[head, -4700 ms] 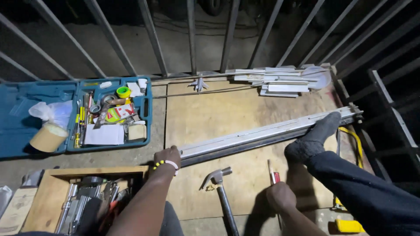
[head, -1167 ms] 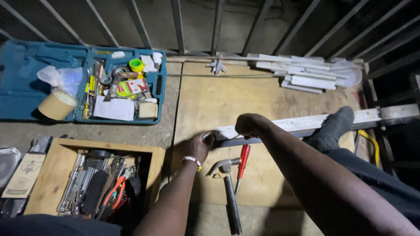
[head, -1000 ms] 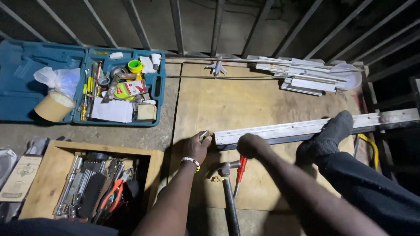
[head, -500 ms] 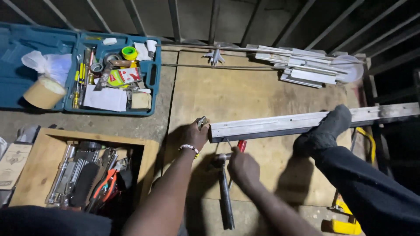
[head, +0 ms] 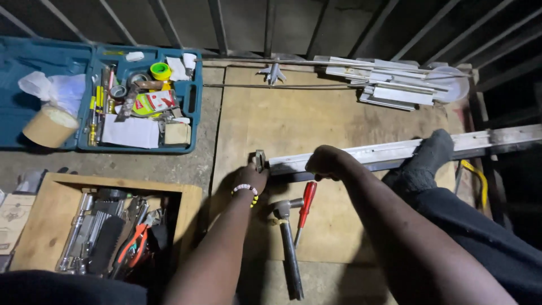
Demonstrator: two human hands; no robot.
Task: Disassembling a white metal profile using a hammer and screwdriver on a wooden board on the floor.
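Long pale metal rail [head: 395, 151] lies across the plywood board [head: 316, 121], far end under a socked foot [head: 426, 158]; hammer [head: 288, 243] + red-handled screwdriver [head: 306, 203] just in front. Wooden box [head: 186, 197] near left w/ pliers & wrenches, blue case [head: 195, 101] farther w/ tape rolls, papers. Left hand [head: 251, 178] pinches a small metal clip [head: 259, 160] at rail's near end; right hand [head: 324, 161] clenched on the rail.

Dim scene lit from near the camera, bright and sharp at centre, corners falling into dark shadow.
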